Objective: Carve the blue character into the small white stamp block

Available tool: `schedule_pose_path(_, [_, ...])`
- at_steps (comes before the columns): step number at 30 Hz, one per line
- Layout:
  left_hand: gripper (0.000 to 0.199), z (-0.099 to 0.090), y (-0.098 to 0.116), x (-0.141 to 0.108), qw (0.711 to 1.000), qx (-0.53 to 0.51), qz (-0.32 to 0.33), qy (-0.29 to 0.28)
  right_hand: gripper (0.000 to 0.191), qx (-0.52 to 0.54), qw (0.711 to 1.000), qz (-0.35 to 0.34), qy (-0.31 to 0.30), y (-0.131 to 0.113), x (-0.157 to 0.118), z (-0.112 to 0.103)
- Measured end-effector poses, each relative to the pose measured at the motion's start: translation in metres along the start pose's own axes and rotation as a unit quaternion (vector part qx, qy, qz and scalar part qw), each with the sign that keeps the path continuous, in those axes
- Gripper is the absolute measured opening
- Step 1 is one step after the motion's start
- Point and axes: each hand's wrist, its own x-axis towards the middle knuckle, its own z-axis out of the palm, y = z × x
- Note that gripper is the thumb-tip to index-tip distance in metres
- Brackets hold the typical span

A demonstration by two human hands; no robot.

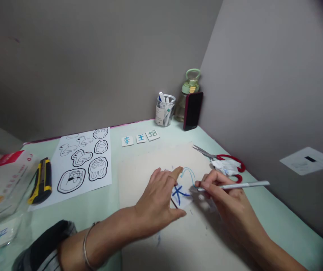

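Note:
A small white piece with a dark blue character [180, 192] lies on a large pale board [139, 165]. My left hand [161, 195] rests over its left side, fingers spread, thumb and forefinger framing the character. In my right hand [223, 192] is a slim white pen-like tool [249, 184], its tip pointing left beside the character; the exact tip contact is hard to tell. A light blue curled line [189, 170] shows just behind the character, between both hands.
Red-handled scissors [206, 152] lie at the board's right edge. Behind stand a pen jar [165, 111], a bottle [180, 105] and a phone [193, 111]. Three character tiles [140, 138] lie at the back. A yellow-black cutter [40, 182], drawing sheet [89, 175] and package [6, 184] are left.

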Motion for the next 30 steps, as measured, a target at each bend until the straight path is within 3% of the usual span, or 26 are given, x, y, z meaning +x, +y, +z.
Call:
schedule_pose_path(4, [0.091, -0.019, -0.009, 0.003, 0.991, -0.087, 0.06, -0.086, 0.029, -0.07, 0.996, 0.024, -0.04, -0.006, -0.004, 0.001])
schedule_pose_path(10, [0.076, -0.032, -0.026, 0.007, 0.986, -0.125, 0.081, -0.069, 0.03, -0.106, 0.987, 0.036, -0.116, -0.006, -0.013, 0.013])
schedule_pose_path(15, [0.084, -0.032, -0.03, 0.008, 0.982, -0.117, 0.1, -0.11, 0.031, -0.122, 0.989, 0.017, -0.086, -0.001, -0.014, 0.022])
schedule_pose_path(19, [0.072, -0.032, -0.029, 0.011, 0.98, -0.093, 0.112, -0.138, 0.031, -0.146, 0.988, -0.007, -0.054, 0.0, -0.015, 0.027])
schedule_pose_path(25, [0.079, -0.025, -0.028, 0.014, 0.988, -0.076, 0.105, -0.087, 0.029, -0.187, 0.982, -0.011, -0.013, -0.001, -0.021, 0.03])
schedule_pose_path(30, [0.075, -0.018, -0.029, 0.013, 0.989, -0.068, 0.102, -0.081, 0.027, -0.216, 0.976, -0.003, -0.01, 0.001, -0.029, 0.03])
